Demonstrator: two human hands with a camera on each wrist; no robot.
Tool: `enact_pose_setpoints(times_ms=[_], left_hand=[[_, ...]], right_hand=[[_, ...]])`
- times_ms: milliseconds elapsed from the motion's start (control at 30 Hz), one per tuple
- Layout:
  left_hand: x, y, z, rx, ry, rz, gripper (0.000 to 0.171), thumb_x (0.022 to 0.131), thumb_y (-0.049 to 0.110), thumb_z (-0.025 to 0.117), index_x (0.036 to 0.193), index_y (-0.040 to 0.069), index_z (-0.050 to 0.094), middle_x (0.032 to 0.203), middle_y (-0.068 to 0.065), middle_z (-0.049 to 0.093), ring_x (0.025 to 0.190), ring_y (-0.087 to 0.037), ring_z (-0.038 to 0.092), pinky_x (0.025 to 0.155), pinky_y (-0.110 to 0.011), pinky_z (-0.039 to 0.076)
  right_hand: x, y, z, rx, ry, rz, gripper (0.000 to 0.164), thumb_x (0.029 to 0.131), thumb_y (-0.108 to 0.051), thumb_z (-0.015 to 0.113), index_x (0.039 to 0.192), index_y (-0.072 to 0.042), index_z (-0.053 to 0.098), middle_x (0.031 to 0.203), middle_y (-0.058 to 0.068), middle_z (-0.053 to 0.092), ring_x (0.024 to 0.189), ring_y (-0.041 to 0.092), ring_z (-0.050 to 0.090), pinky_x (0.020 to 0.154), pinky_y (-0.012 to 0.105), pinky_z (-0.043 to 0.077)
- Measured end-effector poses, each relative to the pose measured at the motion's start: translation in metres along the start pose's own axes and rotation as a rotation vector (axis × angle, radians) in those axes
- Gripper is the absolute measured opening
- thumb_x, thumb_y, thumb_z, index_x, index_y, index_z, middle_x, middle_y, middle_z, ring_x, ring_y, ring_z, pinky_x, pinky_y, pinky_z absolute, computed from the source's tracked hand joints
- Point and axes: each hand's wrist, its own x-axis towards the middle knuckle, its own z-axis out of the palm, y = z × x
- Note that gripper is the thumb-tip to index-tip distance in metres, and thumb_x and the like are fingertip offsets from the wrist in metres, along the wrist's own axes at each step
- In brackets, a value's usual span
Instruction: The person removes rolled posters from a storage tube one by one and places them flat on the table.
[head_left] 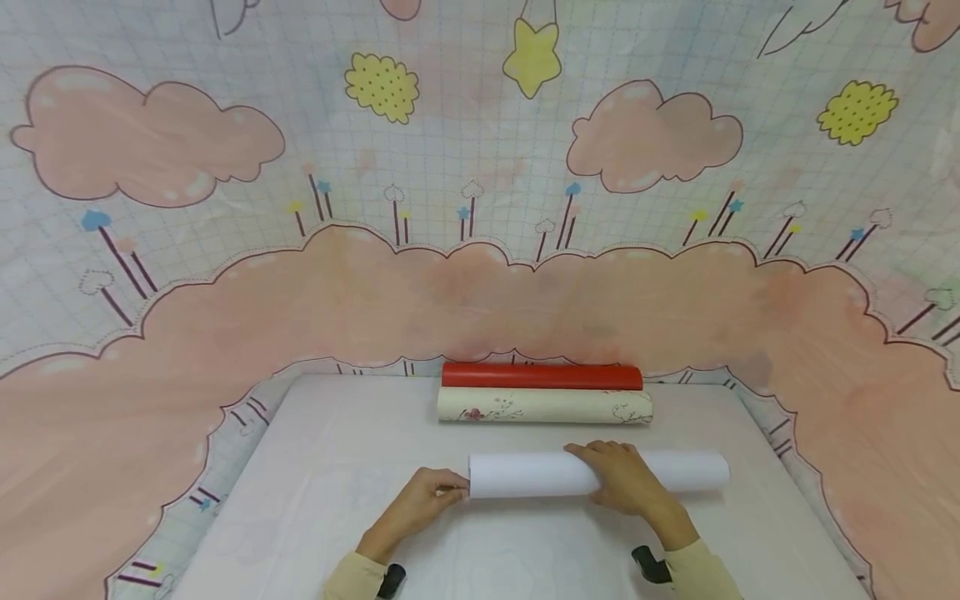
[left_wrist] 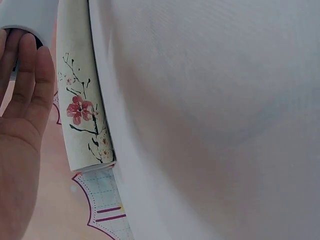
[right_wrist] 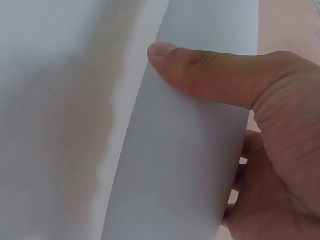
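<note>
White roll (head_left: 525, 476) | right hand (head_left: 628, 482) grips it | left hand (head_left: 422, 505) pinches left end | fingers (left_wrist: 44, 82) inside hollow: left wrist view only

A flowered roll (head_left: 544, 407) lay beside a red roll (head_left: 542, 376) at 12 o'clock on the white table (head_left: 337, 425). Patterned cloth (head_left: 450, 308) spanned 9 to 3 o'clock.
</note>
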Motion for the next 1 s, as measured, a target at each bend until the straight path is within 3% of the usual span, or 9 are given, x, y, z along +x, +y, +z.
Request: enact_pose_setpoints(times_ms=[300,600,833,1000], left_hand=[[0.003,0.007,0.003,0.062,0.015,0.072,0.007,0.092,0.010,0.066,0.093,0.010,0.073,0.095,-0.002,0.075,0.087,-0.007,0.066,0.081,-0.026,0.056],[0.006,0.007,0.005,0.166,0.093,0.142,0.010,0.094,0.006,0.062,0.088,0.014,0.062,0.088,0.003,0.068,0.084,-0.007,0.063,0.076,-0.025,0.054],[0.002,0.003,-0.004,0.187,0.119,0.040,0.005,0.095,0.012,0.062,0.093,0.016,0.064,0.095,0.006,0.069,0.089,-0.005,0.060,0.079,-0.027,0.052],[0.000,0.004,-0.007,0.124,0.135,0.018,0.009,0.094,0.008,0.062,0.097,0.015,0.067,0.098,0.003,0.071,0.092,-0.011,0.063,0.083,-0.032,0.052]], right_hand=[[-0.001,0.002,0.002,0.017,-0.010,0.018,0.076,0.067,-0.014,0.089,0.136,-0.022,0.057,0.123,0.005,0.067,0.116,0.029,0.061,0.098,0.059,0.044],[0.000,0.002,0.000,0.027,-0.028,0.049,0.077,0.069,-0.018,0.088,0.138,-0.023,0.055,0.127,0.006,0.066,0.117,0.032,0.060,0.098,0.059,0.044],[0.000,0.004,-0.002,0.040,-0.033,0.092,0.077,0.068,-0.019,0.089,0.138,-0.024,0.055,0.128,0.005,0.065,0.118,0.031,0.059,0.100,0.060,0.044],[0.000,0.006,-0.003,0.037,-0.033,0.094,0.077,0.068,-0.019,0.089,0.137,-0.023,0.056,0.128,0.006,0.065,0.118,0.032,0.059,0.100,0.060,0.043]])
